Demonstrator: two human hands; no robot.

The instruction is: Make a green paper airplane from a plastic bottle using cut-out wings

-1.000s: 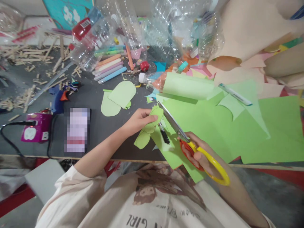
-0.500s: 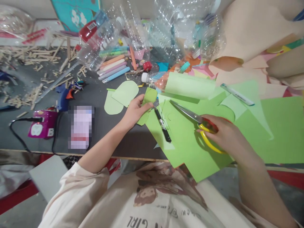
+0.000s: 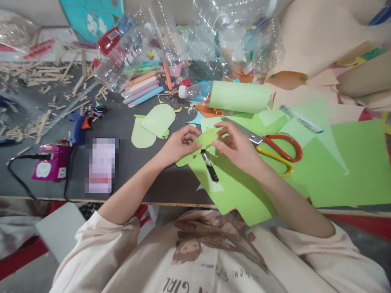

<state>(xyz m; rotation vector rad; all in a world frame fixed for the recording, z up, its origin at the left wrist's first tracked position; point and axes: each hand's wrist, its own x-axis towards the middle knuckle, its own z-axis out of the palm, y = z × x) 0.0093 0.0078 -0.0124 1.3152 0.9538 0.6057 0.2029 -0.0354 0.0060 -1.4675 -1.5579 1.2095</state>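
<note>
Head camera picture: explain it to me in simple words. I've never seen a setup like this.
There is no machine here. A person wears a camera on the head, looking forward and down, so the left hand and right hand are the wearer's own. The left hand holds small green paper pieces; the right hand is at their right end. Just below is a pen with a black end. Scissors with red and yellow handles lie unheld on green sheets. Farther left are pale green cutouts and a phone with a blurred screen. Clear plastic bottles sit toward the back.
</note>
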